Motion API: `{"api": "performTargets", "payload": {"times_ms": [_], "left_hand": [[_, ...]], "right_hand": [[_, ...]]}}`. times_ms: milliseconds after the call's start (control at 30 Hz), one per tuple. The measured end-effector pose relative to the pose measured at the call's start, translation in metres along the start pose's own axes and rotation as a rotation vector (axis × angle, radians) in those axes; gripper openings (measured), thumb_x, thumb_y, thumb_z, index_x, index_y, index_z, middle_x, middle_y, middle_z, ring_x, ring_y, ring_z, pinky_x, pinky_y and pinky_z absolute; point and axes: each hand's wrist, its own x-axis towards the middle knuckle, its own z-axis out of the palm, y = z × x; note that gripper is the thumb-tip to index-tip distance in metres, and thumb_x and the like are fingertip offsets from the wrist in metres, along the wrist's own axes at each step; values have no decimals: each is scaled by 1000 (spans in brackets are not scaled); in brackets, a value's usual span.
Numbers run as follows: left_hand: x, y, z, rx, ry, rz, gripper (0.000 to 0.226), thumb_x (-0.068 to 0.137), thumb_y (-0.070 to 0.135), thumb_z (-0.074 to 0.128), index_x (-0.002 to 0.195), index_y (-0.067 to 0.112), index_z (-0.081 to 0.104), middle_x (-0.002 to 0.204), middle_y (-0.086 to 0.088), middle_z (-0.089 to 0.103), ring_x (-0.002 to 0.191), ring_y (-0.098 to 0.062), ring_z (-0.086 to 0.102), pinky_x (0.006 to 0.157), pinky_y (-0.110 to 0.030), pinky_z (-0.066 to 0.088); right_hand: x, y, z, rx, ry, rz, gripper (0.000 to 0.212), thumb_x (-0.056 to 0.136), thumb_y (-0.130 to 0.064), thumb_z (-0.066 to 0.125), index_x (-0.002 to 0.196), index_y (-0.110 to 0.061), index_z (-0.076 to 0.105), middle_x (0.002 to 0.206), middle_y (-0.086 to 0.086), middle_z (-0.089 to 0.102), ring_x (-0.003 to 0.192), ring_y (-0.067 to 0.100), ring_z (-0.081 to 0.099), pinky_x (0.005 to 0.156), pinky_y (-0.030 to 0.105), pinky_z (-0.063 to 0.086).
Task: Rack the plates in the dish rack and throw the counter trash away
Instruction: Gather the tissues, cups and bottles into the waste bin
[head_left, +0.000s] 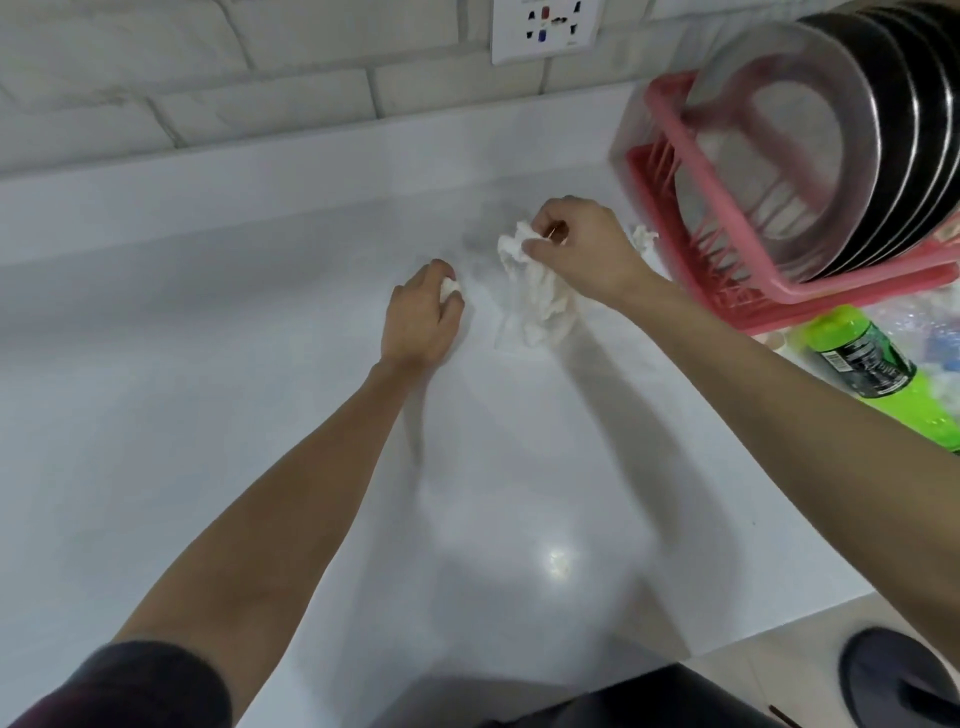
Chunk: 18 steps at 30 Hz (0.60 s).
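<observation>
Two scraps in our hands: left hand (422, 317) clutches a small wad (450, 287); right hand (587, 249) pinches a tissue (535, 304), whose tail below the pinch may tear.

Head cam, wide-angle, fwd and down over counter (260, 322).

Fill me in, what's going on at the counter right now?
A person is clearing paper trash off the white counter. The left hand grips a small tissue wad; the right hand pinches a larger crumpled tissue. One more scrap lies beside the pink dish rack, where the plates already stand.
</observation>
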Motion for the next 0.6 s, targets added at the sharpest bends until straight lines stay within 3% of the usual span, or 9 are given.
{"api": "performTargets", "payload": {"times_ms": [100, 233, 400, 533, 600], "left_hand": [[-1, 1, -1, -1, 1, 7, 17, 91, 14, 47, 104, 8, 55, 97, -7, 63, 78, -30, 56, 76, -39, 45], [-2, 2, -1, -2, 0, -5, 13, 93, 14, 48, 103, 9, 55, 96, -5, 62, 80, -28, 56, 77, -39, 44], [-3, 3, -2, -15, -6, -32, 11, 96, 17, 48, 102, 10, 54, 89, -1, 58, 78, -28, 55, 75, -37, 42], [-4, 8, -5, -40, -11, -47, 12, 97, 18, 49, 102, 9, 55, 92, -6, 61, 80, -24, 55, 75, -34, 43], [-6, 9, -6, -91, -2, -80, 11, 97, 20, 52, 99, 10, 55, 90, -3, 60, 78, -19, 53, 68, -25, 41]], "right_hand": [[-8, -8, -15, 244, 28, 60, 16, 83, -16, 67, 72, -17, 56, 64, -6, 53, 56, 1, 45, 57, 13, 35], [-20, -15, -27, 414, 41, 101, 15, 87, -11, 64, 76, -12, 53, 83, 15, 71, 66, 8, 63, 60, 14, 42], [-49, -17, -39, 664, 36, 175, 21, 94, -9, 55, 75, -13, 47, 82, 10, 70, 69, 23, 69, 61, 28, 45], [-83, -1, -32, 738, 34, 296, 22, 98, -15, 54, 79, -12, 42, 61, 10, 54, 42, 21, 45, 46, 28, 33], [-100, 11, -27, 678, 17, 405, 23, 98, -25, 55, 82, -10, 49, 58, 4, 46, 41, 16, 32, 43, 23, 25]]}}
